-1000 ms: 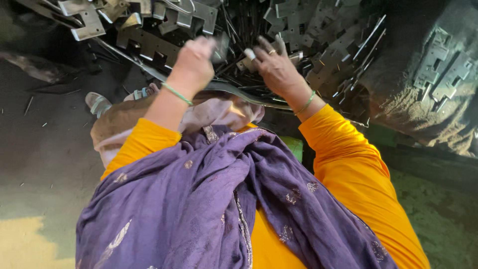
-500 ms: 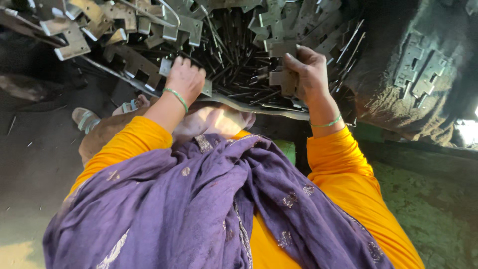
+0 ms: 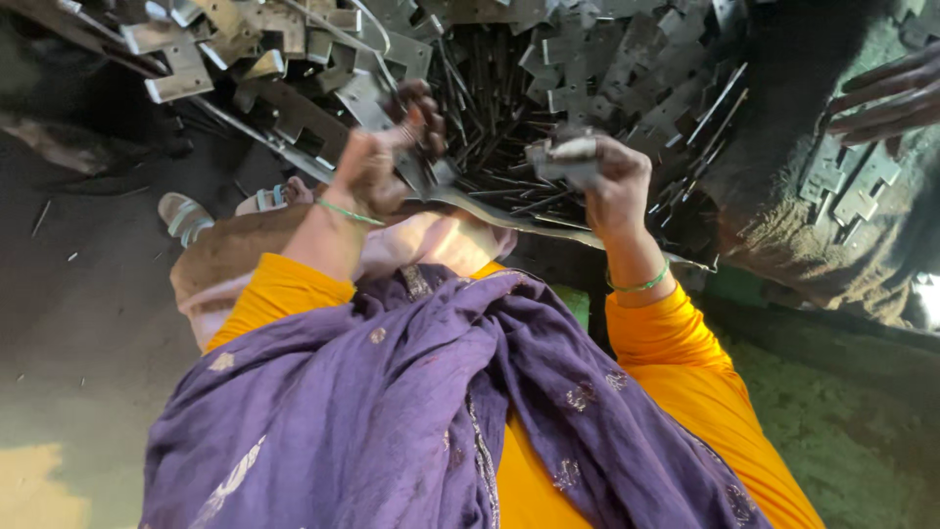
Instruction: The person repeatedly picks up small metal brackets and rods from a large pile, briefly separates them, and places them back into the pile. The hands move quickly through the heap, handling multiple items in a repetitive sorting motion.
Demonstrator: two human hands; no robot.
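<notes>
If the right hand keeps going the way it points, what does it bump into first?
Probably the heap of thin metal rods just beyond the right hand, which already grips flat metal pieces. Depth is hard to judge here.

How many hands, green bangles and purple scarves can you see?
Hands: 3, the person's left hand, right hand, and another person's hand
Green bangles: 2, left bangle, right bangle
Purple scarf: 1
Total: 6

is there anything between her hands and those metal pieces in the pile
Nothing visible. The left hand already pinches a flat metal piece, and the right hand closes on another stamped piece, directly over the pile.
</notes>
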